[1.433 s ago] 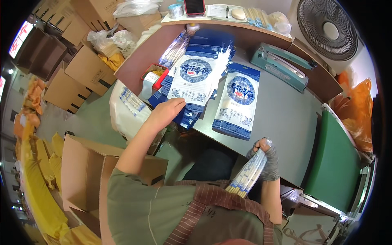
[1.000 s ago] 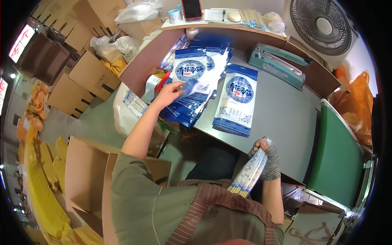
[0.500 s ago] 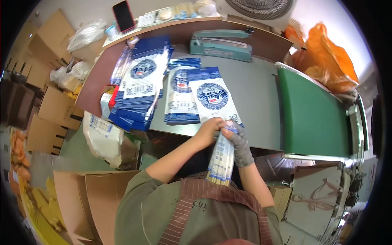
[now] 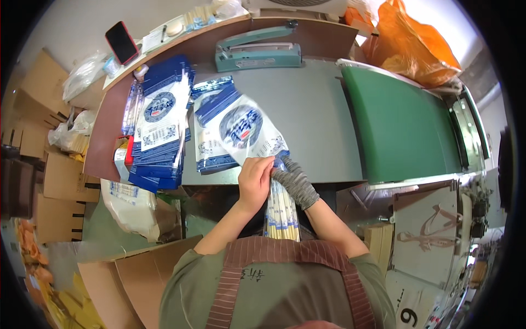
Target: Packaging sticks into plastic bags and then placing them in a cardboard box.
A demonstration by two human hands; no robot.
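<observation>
A bundle of paper-wrapped chopsticks [image 4: 282,213], pale with blue print and bare wooden ends, hangs down in front of my apron. My right hand [image 4: 296,183], in a grey knit glove, is closed round its upper end. Beside it my bare left hand [image 4: 255,178] is closed at the lower edge of a blue-and-white printed bag [image 4: 241,127], with its fingertips close to the bundle. That bag lies tilted over a stack of like bags [image 4: 211,159]. My fingers hide the exact spot where bag and bundle meet.
To the left lies a larger fanned pile of bags [image 4: 159,140]. A teal bag sealer [image 4: 257,57] stands at the back of the grey table [image 4: 307,126]. A green board [image 4: 405,131] and an orange bag [image 4: 408,46] are right; a cardboard box [image 4: 137,274] stands below left.
The top bag has swung round and now slants down to the right toward my hands. My left hand has shifted onto its edge. The whole view has turned somewhat.
</observation>
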